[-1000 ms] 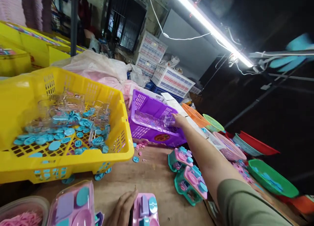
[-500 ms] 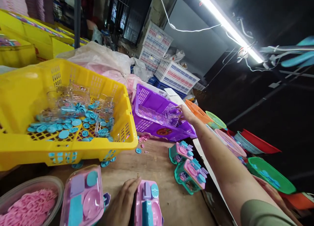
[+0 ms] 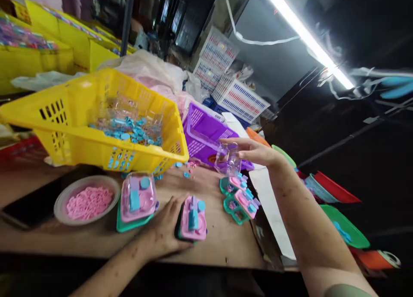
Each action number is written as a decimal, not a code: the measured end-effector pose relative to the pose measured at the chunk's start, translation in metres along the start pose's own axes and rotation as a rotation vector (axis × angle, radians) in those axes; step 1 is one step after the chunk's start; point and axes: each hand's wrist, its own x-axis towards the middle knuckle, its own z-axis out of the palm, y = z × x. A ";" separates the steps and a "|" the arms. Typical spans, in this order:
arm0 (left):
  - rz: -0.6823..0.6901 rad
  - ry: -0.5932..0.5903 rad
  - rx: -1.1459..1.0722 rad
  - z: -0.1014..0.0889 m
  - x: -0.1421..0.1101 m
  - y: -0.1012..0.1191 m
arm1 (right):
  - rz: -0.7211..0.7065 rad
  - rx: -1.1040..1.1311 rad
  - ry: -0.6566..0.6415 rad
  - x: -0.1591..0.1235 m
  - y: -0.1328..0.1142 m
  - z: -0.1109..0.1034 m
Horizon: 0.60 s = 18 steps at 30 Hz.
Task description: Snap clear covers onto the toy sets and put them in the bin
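Right hand (image 3: 254,152) clamps its grip on a clear plastic cover (image 3: 228,163); left hand (image 3: 166,230) clasps an uncovered pink-topped plastic toy (image 3: 193,221) (one covered toy (image 3: 138,200) seems done, two bare toys (image 3: 247,202) remain).

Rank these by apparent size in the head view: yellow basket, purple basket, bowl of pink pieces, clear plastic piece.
1. Yellow basket
2. Purple basket and bowl of pink pieces: unranked; they look similar, and the bowl is nearer
3. Clear plastic piece
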 end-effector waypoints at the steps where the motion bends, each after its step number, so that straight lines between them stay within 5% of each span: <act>1: 0.004 -0.004 0.006 -0.003 0.001 0.003 | -0.008 0.034 -0.146 -0.006 -0.005 0.016; 3: 0.047 0.000 0.003 -0.006 0.003 0.005 | -0.014 0.123 -0.337 -0.014 -0.010 0.050; 6: 0.107 0.012 -0.011 -0.007 0.005 0.005 | -0.020 0.144 -0.331 -0.020 -0.004 0.100; 13: 0.131 0.034 -0.014 -0.004 0.006 0.003 | 0.014 0.014 0.271 -0.046 0.011 0.200; 18: 0.149 0.051 -0.017 -0.001 0.007 0.001 | -0.051 -0.363 0.563 -0.056 -0.009 0.229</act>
